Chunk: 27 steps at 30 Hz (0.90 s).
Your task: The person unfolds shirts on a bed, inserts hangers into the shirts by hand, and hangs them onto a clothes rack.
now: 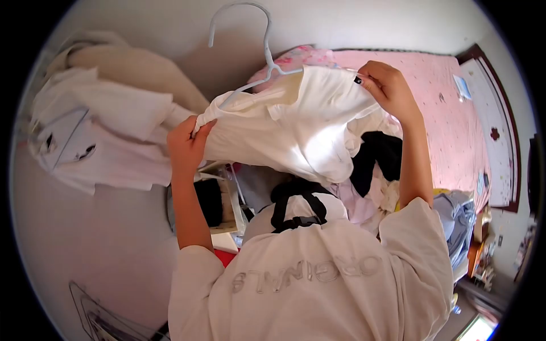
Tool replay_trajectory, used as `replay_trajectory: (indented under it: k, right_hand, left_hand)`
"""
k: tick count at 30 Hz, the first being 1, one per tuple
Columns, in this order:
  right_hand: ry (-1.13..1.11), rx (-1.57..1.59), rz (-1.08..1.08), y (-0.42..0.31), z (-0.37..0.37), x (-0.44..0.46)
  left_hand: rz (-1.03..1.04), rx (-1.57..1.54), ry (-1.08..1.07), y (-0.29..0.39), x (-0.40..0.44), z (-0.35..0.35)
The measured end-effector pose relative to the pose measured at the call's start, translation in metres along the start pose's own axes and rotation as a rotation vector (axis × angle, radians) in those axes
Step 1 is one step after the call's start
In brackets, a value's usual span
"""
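Observation:
A white garment (284,133) is stretched between my two hands at chest height. A pale hanger (267,40) has its arms inside the neck opening and its hook rising above. My left hand (189,145) is closed on the garment's edge at the left shoulder. My right hand (387,88) pinches the other shoulder, with a small dark spot beside the fingertips. The hanger's ends are hidden in the cloth.
White clothes (108,125) hang at the left. Behind, a bed with a pink cover (441,131) bears piled clothes, including a black one (378,156). Blue-grey clothing (458,219) lies at the right. Wire hangers (91,310) show at the lower left.

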State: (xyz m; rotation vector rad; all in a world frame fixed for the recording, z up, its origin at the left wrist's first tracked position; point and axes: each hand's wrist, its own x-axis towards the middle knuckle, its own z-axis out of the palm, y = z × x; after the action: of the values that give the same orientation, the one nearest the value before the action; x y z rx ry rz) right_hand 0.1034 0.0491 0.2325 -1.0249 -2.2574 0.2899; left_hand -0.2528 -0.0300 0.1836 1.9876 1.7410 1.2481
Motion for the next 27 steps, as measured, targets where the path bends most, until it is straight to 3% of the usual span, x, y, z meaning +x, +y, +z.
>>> replay_trajectory:
  k: [2, 5, 8, 10, 12, 15, 18, 27]
  right_hand:
    - [0.023, -0.025, -0.07, -0.02, 0.009, 0.005]
    - [-0.033, 0.038, -0.106, -0.05, 0.024, 0.013]
    - [-0.127, 0.154, -0.09, -0.06, 0.035, 0.017]
    - [-0.169, 0.191, -0.127, -0.071, 0.041, 0.02]
    - [-0.176, 0.235, -0.161, -0.081, 0.047, 0.02]
    - [-0.175, 0.296, -0.19, -0.094, 0.051, 0.017]
    - [-0.203, 0.321, -0.193, -0.1, 0.048, 0.012]
    - [-0.278, 0.42, -0.131, -0.086, 0.04, -0.023]
  left_hand:
    - [-0.095, 0.045, -0.008, -0.003, -0.017, -0.026]
    - [-0.107, 0.194, 0.288, 0.003, -0.057, -0.054]
    - [0.222, 0.494, 0.37, 0.035, -0.076, -0.068]
    - [0.32, 0.513, 0.449, 0.054, -0.092, -0.059]
    - [0.463, 0.499, 0.383, 0.064, -0.114, -0.043]
    - [0.082, 0.297, 0.281, 0.062, -0.127, -0.028]
    - [0.276, 0.549, 0.418, 0.07, -0.12, -0.035]
    - [0.464, 0.429, 0.133, 0.066, -0.132, -0.023]
